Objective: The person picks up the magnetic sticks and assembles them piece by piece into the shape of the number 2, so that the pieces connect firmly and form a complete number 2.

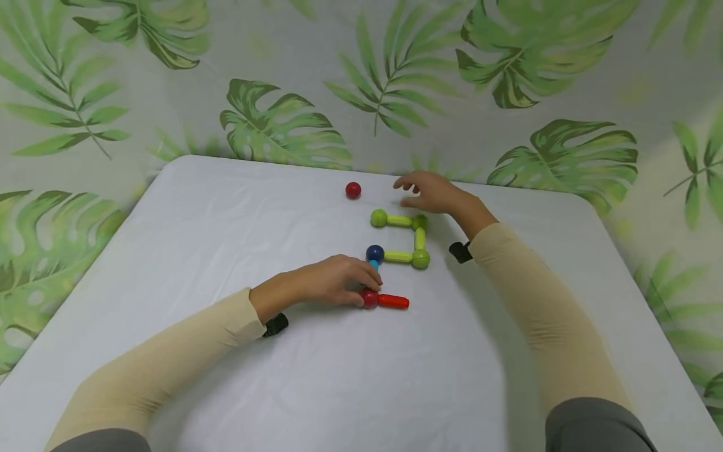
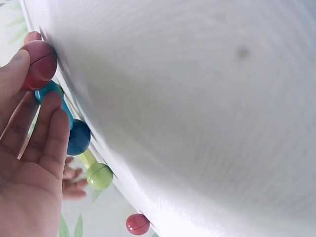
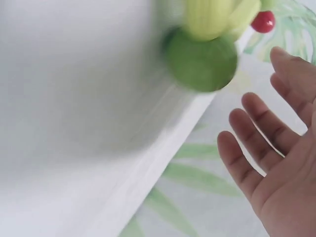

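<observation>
A chain of toy balls and rods lies on the white table. My left hand (image 1: 337, 279) holds its near red ball (image 1: 369, 298) between thumb and fingers; a red rod (image 1: 394, 301) points right from that ball. A light-blue rod (image 2: 48, 91), partly hidden by the fingers, links the red ball to a dark blue ball (image 1: 375, 253). From there green rods (image 1: 398, 257) and green balls (image 1: 420, 258) bend round to a green end ball (image 1: 379, 218). My right hand (image 1: 432, 191), holding nothing, hovers past the far green corner with its fingers loosely bent.
A loose red ball (image 1: 353, 190) sits near the table's back edge, beyond the green end ball. Leaf-patterned cloth (image 1: 282, 129) hangs behind the white tabletop (image 1: 271, 389). Each wrist carries a small black camera (image 1: 460, 252).
</observation>
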